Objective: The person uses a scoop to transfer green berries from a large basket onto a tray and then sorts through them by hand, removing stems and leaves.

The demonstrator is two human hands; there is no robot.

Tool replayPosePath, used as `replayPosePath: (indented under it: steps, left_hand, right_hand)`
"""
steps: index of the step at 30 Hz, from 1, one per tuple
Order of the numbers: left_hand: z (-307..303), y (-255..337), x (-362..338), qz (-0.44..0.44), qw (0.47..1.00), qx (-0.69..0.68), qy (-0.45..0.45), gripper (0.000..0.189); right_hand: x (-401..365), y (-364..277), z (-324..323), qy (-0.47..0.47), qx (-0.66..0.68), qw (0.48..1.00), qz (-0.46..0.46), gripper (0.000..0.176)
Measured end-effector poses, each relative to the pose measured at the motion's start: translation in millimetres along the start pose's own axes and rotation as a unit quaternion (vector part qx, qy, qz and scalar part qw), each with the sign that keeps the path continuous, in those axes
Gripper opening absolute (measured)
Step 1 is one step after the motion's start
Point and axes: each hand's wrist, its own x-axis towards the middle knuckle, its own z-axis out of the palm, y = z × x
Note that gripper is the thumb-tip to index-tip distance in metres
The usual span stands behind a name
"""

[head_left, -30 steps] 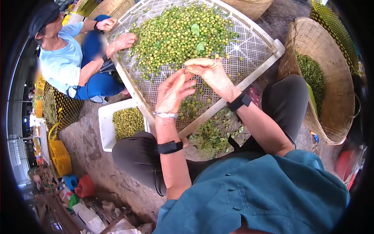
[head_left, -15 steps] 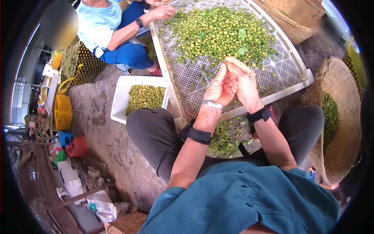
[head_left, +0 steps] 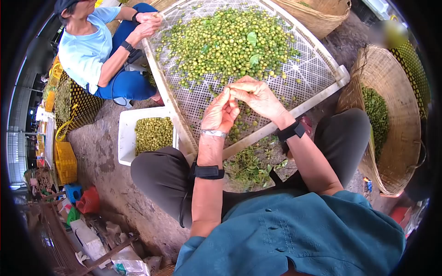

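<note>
Over the near part of a white perforated tray (head_left: 305, 110), my left hand (head_left: 219, 114) and my right hand (head_left: 258, 98) meet at the fingertips. Both are closed in a pinch, and whatever sits between the fingers is too small to make out. Just beyond them a heap of small round green-yellow fruits (head_left: 225, 43) spreads across the tray, mixed with a few green leaves (head_left: 252, 38). Several loose fruits lie beneath and beside my hands.
A white bin (head_left: 126, 138) of sorted-looking fruits (head_left: 154, 134) stands left of my knee. At right is a big woven basket (head_left: 401, 106) holding green produce (head_left: 374, 115). Stems and leaves (head_left: 248, 168) litter the floor below the tray. A co-worker (head_left: 87, 50) sits at the tray's far left.
My view has swung so that the tray and bins appear farther left. My right hand has turned palm-down, its fingertips now against my left fingertips. The co-worker's hands have come together.
</note>
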Motion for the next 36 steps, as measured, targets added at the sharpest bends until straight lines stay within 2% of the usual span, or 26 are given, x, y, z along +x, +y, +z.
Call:
replayPosePath:
  steps: [1, 2, 3, 4, 5, 6, 7, 10, 11, 12, 13, 15, 16, 17, 19, 20, 23, 24, 25, 27, 29, 31, 32, 33, 35, 36]
  left_hand:
    - [4.5, 6.2, -4.6, -0.008, 0.994, 0.112, 0.001, 0.019]
    - [7.5, 10.6, -8.7, -0.017, 0.975, 0.221, 0.003, 0.023]
    - [9.4, 13.7, -8.5, 0.013, 0.96, 0.28, 0.012, 0.027]
    - [14.0, 19.1, -11.4, 0.073, 0.919, 0.384, 0.056, 0.025]
    - [15.4, 25.9, -13.7, 0.132, 0.861, 0.481, 0.099, 0.022]
    - [-10.3, 30.0, -1.9, 0.207, 0.799, 0.553, 0.115, 0.019]
    - [-35.7, 36.9, 6.6, 0.325, 0.638, 0.692, 0.086, 0.023]
    - [-34.0, 37.8, -2.9, 0.265, 0.602, 0.748, 0.09, 0.025]
    - [-31.3, 26.9, -3.2, 0.251, 0.559, 0.787, 0.072, 0.024]
    - [-29.7, 18.8, -4.6, 0.235, 0.516, 0.822, 0.054, 0.022]
    - [-32.6, 15.1, -4.2, 0.232, 0.518, 0.821, 0.053, 0.022]
    - [-38.7, 8.8, 2.7, 0.26, 0.505, 0.821, 0.056, 0.016]
    - [-39.6, 10.4, 5.8, 0.263, 0.532, 0.804, 0.044, 0.013]
    - [-41.6, 9.7, 5.4, 0.262, 0.533, 0.803, 0.046, 0.013]
    - [-42.3, 12.5, 5.1, 0.24, 0.55, 0.798, 0.051, 0.013]
    - [-39.5, 13.3, 3.9, 0.235, 0.529, 0.813, 0.056, 0.013]
    - [-40.2, 10.5, 7.1, 0.261, 0.526, 0.807, 0.06, 0.013]
    - [-40.6, 10.1, 7.2, 0.253, 0.558, 0.788, 0.055, 0.013]
    - [-41.4, 7.0, 7.7, 0.255, 0.561, 0.786, 0.052, 0.013]
    - [-40.8, 3.8, 10.2, 0.214, 0.596, 0.771, 0.071, 0.013]
    - [-37.2, 0.2, 9.4, 0.254, 0.595, 0.761, 0.049, 0.01]
    - [-36.0, -3.6, 9.4, 0.265, 0.717, 0.643, 0.047, 0.008]
    - [-35.4, -3.8, 10.3, 0.269, 0.742, 0.613, 0.018, 0.007]
    - [-34.3, -4.1, 10.5, 0.27, 0.741, 0.615, 0.01, 0.007]
    - [-22.7, -5.5, 3.3, 0.239, 0.813, 0.531, -0.016, 0.007]
    - [-22.6, -6.8, 5.1, 0.254, 0.813, 0.523, -0.039, 0.007]
  right_hand:
    - [1.0, 0.9, -2.8, -0.016, -0.029, 0.999, -0.021, 0.016]
    - [0.6, -3.1, -1.1, 0.001, 0.028, 1.0, -0.006, 0.016]
    - [-1.6, -7.7, -2.3, 0.003, 0.028, 1.0, -0.001, 0.016]
    - [-1.4, -16.1, -3.9, 0.021, 0.033, 0.997, 0.059, 0.017]
    - [-1.6, -20.0, -5.7, 0.038, 0.039, 0.991, 0.119, 0.017]
    - [-2.9, -18.6, -6.7, 0.065, 0.076, 0.987, 0.129, 0.017]
    - [-1.9, -21.6, -12.3, 0.064, 0.099, 0.979, 0.164, 0.017]
    - [-2.5, -11.9, -28.4, 0.073, 0.123, 0.973, 0.179, 0.015]
    - [-2.9, -4.1, -37.6, 0.053, -0.031, 0.984, 0.167, 0.014]
    - [-6.2, 5.0, -43.4, 0.032, -0.184, 0.97, 0.153, 0.014]
    - [-9.7, 7.3, -42.1, 0.031, -0.185, 0.97, 0.156, 0.014]
    - [-13.9, 11.7, -38.8, -0.043, -0.318, 0.937, 0.139, 0.014]
    - [-13.4, -1.5, -33.6, -0.043, -0.216, 0.954, 0.206, 0.013]
    - [-13.2, -7.2, -31.2, -0.045, -0.217, 0.953, 0.206, 0.013]
    - [-9.8, -18.1, -27.3, 0.031, 0.047, 0.962, 0.268, 0.014]
    - [-9.9, -27.0, -27.4, 0.05, 0.073, 0.96, 0.267, 0.014]
    - [-13.3, -46.8, -31.1, 0.058, 0.085, 0.962, 0.253, 0.013]
    - [-14.5, -45.7, -31.6, 0.058, 0.024, 0.969, 0.24, 0.013]
    - [-18.2, -41.1, -33.2, 0.06, 0.019, 0.969, 0.24, 0.013]
    - [-23.4, -32.4, -36.4, 0.026, -0.132, 0.965, 0.227, 0.008]
    - [-30.7, -34.2, -33.2, 0.045, -0.1, 0.959, 0.261, 0.006]
    - [-38.0, -26.5, -31.6, 0.087, 0.143, 0.948, 0.269, 0.005]
    - [-38.9, -24.1, -33.0, 0.069, 0.211, 0.942, 0.25, 0.006]
    - [-40.6, -22.1, -34.2, 0.075, 0.212, 0.943, 0.244, 0.006]
    - [-41.1, -34.6, -26.8, 0.086, 0.282, 0.922, 0.249, 0.007]
    - [-41.5, -33.8, -24.6, 0.097, 0.295, 0.918, 0.246, 0.009]
